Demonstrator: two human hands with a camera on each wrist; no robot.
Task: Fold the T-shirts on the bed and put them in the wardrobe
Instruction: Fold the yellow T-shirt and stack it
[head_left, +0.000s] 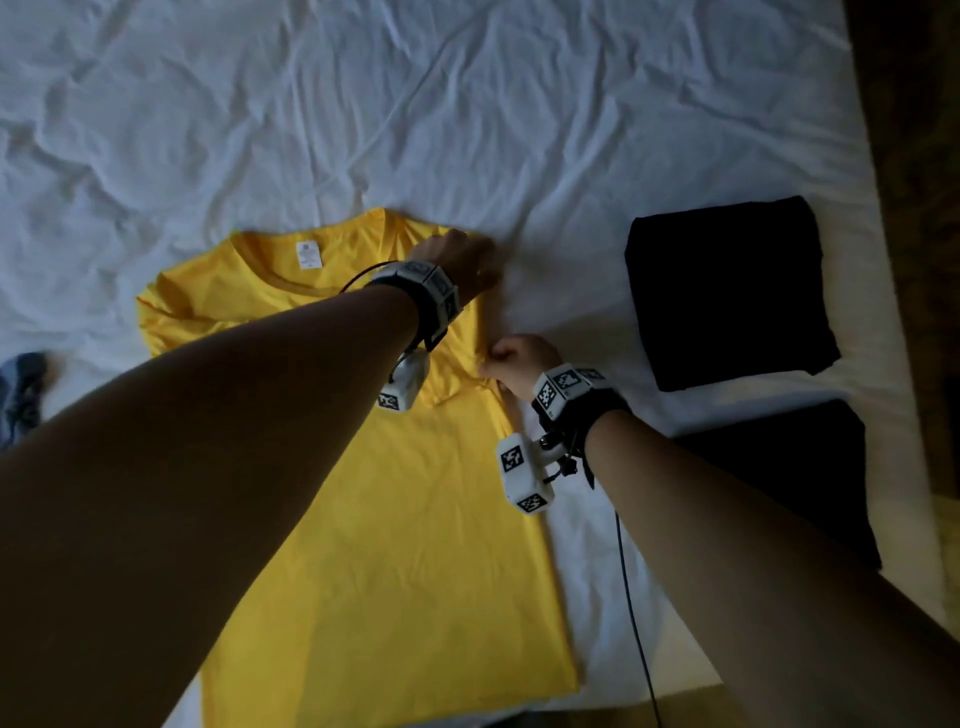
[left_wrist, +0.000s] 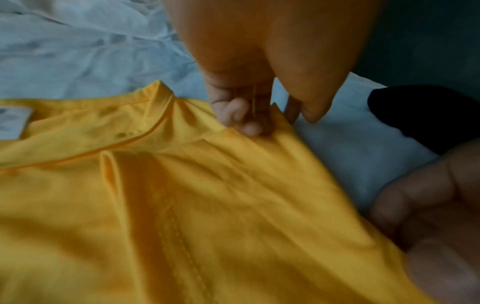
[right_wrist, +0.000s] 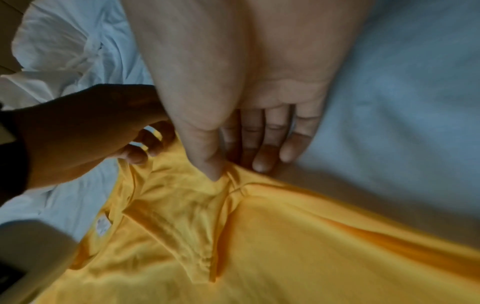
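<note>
A yellow T-shirt (head_left: 395, 519) lies spread face up on a white bed sheet (head_left: 363, 104), collar away from the viewer and hem at the near edge of the bed. A white label (head_left: 308, 254) shows inside the neckline. The right-hand sleeve is folded in over the chest, so the shirt's right side runs as a straight edge.

The left hand (head_left: 457, 260) reaches across the body to the shirt's far right shoulder corner. In the left wrist view its fingers (left_wrist: 246, 119) are curled and bunch the yellow cloth at that corner, pinching it against the thumb.

The right hand (head_left: 519, 364) sits lower on the same edge, about where the sleeve joins the body. In the right wrist view its thumb (right_wrist: 207, 162) presses into a gathered fold of cloth with the fingers (right_wrist: 262, 160) behind it, so it pinches the fabric. Both wrists wear black straps with white marker cubes.

To the right of the shirt, well apart from it, a folded black garment (head_left: 727, 291) lies flat on the sheet. A second dark folded piece (head_left: 789, 478) lies just nearer the viewer. At the far left edge a blue-grey item (head_left: 21, 395) is blurred; what it is cannot be told.
</note>
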